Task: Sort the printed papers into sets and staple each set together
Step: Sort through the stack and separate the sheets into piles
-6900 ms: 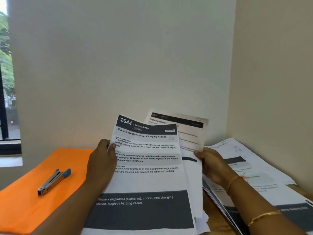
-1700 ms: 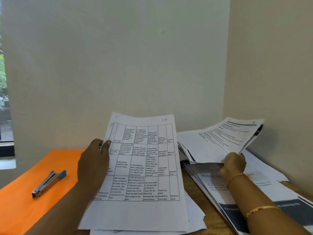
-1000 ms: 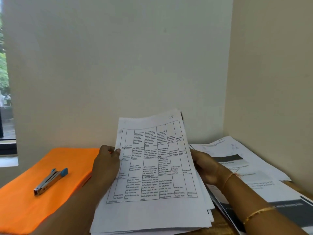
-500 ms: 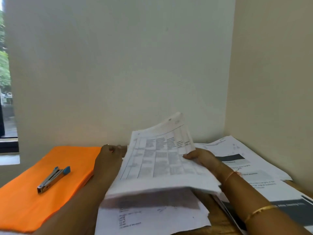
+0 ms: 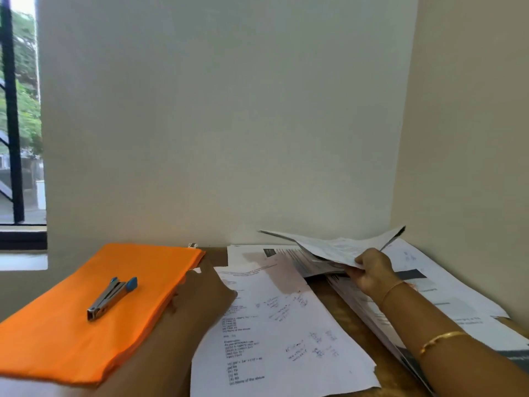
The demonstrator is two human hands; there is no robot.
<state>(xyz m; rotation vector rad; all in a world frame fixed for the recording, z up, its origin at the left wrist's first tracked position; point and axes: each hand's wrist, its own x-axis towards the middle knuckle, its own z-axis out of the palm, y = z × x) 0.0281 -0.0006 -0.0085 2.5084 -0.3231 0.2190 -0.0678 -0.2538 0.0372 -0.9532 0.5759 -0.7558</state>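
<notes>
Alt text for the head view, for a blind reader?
The right hand grips a lifted sheaf of printed papers above a spread pile. The left hand is at an annotated sheet; a stapler lies on an orange folder.

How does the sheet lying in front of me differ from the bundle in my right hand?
The sheet lies flat on the desk; the bundle is lifted and bowed, gripped by the right hand. The sheet bears handwritten notes beside its print; the bundle shows only blurred print. Both are white printed paper.
</notes>
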